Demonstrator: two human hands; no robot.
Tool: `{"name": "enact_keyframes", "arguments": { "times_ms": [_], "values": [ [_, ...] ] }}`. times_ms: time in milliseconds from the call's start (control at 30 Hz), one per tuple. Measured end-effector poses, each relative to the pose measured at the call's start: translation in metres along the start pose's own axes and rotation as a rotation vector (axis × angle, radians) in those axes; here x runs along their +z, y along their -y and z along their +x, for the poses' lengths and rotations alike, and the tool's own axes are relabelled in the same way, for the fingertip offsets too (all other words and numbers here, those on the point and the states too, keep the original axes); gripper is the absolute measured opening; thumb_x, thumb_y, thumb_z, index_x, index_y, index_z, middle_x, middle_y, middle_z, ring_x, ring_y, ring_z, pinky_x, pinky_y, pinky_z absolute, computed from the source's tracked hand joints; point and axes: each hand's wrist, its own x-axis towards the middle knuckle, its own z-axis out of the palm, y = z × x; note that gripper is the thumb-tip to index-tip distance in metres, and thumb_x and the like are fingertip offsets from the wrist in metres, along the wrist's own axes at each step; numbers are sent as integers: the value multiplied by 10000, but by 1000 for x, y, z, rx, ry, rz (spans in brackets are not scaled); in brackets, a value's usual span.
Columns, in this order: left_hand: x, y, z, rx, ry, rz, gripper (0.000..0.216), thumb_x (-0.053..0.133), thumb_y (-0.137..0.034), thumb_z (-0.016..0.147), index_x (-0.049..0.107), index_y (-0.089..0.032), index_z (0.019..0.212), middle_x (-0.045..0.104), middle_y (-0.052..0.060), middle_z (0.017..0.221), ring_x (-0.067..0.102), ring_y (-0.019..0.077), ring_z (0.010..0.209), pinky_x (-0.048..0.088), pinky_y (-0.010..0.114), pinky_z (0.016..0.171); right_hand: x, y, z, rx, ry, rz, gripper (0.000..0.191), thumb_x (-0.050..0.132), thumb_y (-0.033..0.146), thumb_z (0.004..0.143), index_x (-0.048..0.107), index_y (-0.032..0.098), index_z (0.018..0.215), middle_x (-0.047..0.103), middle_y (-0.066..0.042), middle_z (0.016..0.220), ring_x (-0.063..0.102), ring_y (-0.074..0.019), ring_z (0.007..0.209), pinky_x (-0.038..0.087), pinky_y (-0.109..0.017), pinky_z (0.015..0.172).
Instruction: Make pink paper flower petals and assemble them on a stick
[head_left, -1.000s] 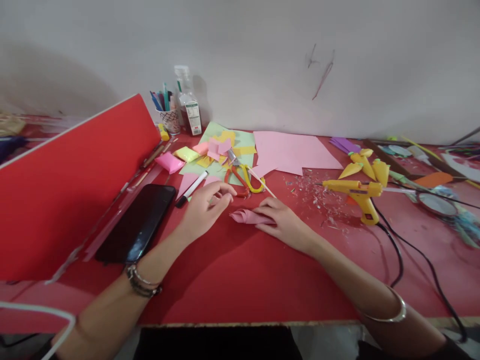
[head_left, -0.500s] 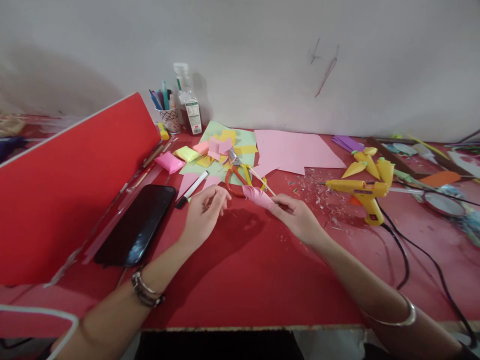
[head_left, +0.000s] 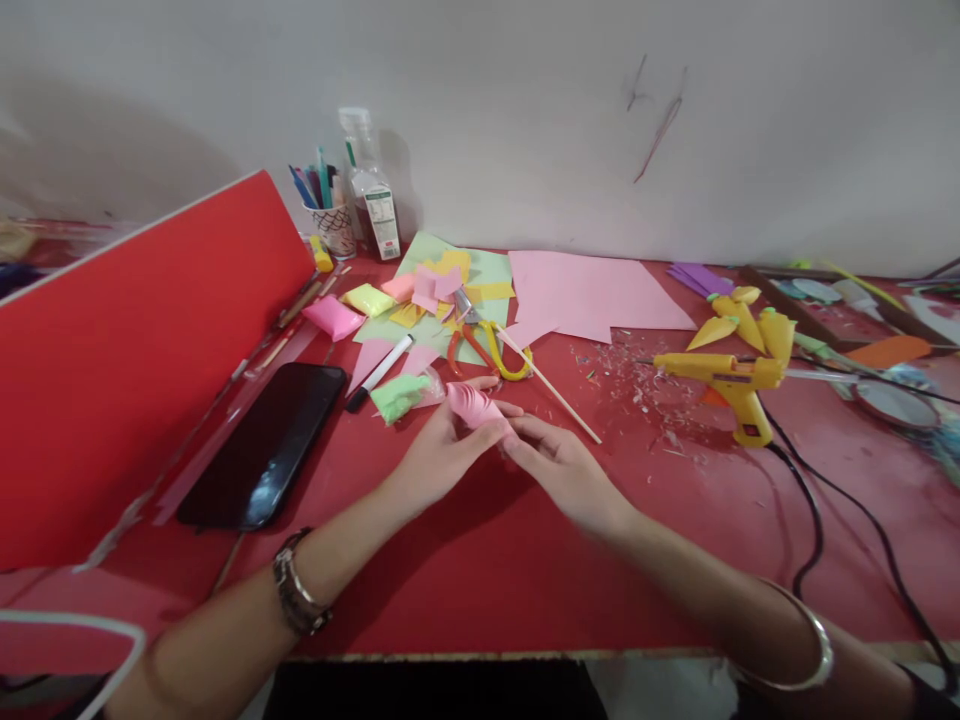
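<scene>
Between my hands is a rolled pink paper piece (head_left: 472,404) with slits cut along its upper end. My left hand (head_left: 442,450) is closed around its side, thumb on the near face. Fingertips of my right hand (head_left: 574,470) pinch the lower right end. Just left of the paper lies a light green clay packet (head_left: 400,397). Beyond my hands are scissors (head_left: 511,368) with orange and yellow handles. A thin pale stick (head_left: 551,386) lies slantwise past my right fingers.
At left, a black phone (head_left: 266,440) lies beside a standing red board (head_left: 150,350). A marker (head_left: 381,372) and pink paper sheets (head_left: 592,290) lie farther back. On the right are a yellow glue gun (head_left: 724,375), its black cable, yellow paper cones (head_left: 776,335) and scattered scraps.
My left hand has moved right and taken hold of the pink paper roll. The roll has shifted left and nearer. The green packet and the stick's near end are now uncovered.
</scene>
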Motion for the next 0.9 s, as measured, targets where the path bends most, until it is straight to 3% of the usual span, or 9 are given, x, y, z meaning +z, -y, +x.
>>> {"name": "enact_keyframes", "arguments": {
  "times_ms": [133, 233, 367, 467, 600, 733, 833, 900],
  "values": [
    [-4, 2, 2, 57, -144, 5, 300, 483, -230, 745, 411, -150, 1025, 612, 49, 890, 580, 152, 880, 438, 315, 830, -4, -2, 2, 37, -81, 58, 193, 494, 259, 742, 570, 180, 900, 627, -36, 895, 580, -137, 827, 444, -295, 776],
    [-6, 3, 4, 73, -181, -60, 226, 478, -242, 741, 440, -154, 946, 607, 33, 835, 589, 157, 851, 451, 319, 807, -7, -2, 3, 52, -123, 97, 158, 510, 235, 724, 568, 182, 862, 629, -28, 883, 584, -123, 818, 449, -278, 776],
    [-6, 1, 2, 83, -155, -103, 192, 472, -222, 728, 436, -168, 909, 572, -8, 741, 602, 140, 745, 481, 293, 714, -7, -2, 2, 40, -129, 121, 99, 534, 214, 699, 561, 182, 790, 609, 4, 744, 567, -91, 683, 470, -230, 665],
    [-5, -2, -1, 110, -120, -58, 257, 468, -187, 719, 402, -179, 967, 512, -60, 634, 593, 102, 609, 484, 246, 619, -8, -1, 3, 8, -138, 145, 145, 534, 192, 699, 562, 188, 842, 588, 25, 691, 554, -75, 635, 477, -220, 642],
    [-3, -3, -5, 63, -1, 53, 372, 478, -158, 715, 335, -196, 1057, 465, -102, 544, 489, 52, 378, 423, 186, 420, -12, -2, 4, -32, -216, 153, 177, 536, 186, 706, 580, 192, 877, 619, 8, 771, 576, -82, 691, 484, -246, 707],
    [-1, -4, -8, -39, 78, 149, 414, 479, -186, 730, 312, -200, 1109, 412, -123, 458, 406, 46, 307, 368, 170, 351, -15, -1, 3, -93, -287, 113, 178, 564, 196, 697, 617, 202, 867, 639, -2, 842, 586, -91, 726, 492, -250, 703],
    [-1, -3, -9, -16, 60, 287, 430, 513, -215, 706, 360, -208, 1108, 548, -49, 638, 483, 65, 407, 414, 198, 409, -15, 3, 1, -162, -297, 65, 188, 545, 185, 714, 626, 222, 879, 637, 7, 859, 587, -79, 685, 507, -240, 668],
    [-2, -3, -8, 67, 29, 387, 432, 545, -217, 677, 398, -211, 1083, 585, 27, 913, 585, 124, 667, 481, 247, 595, -14, 5, -1, -206, -323, 46, 195, 551, 186, 713, 622, 231, 888, 640, 9, 861, 588, -83, 689, 514, -241, 660]
  ]
}}
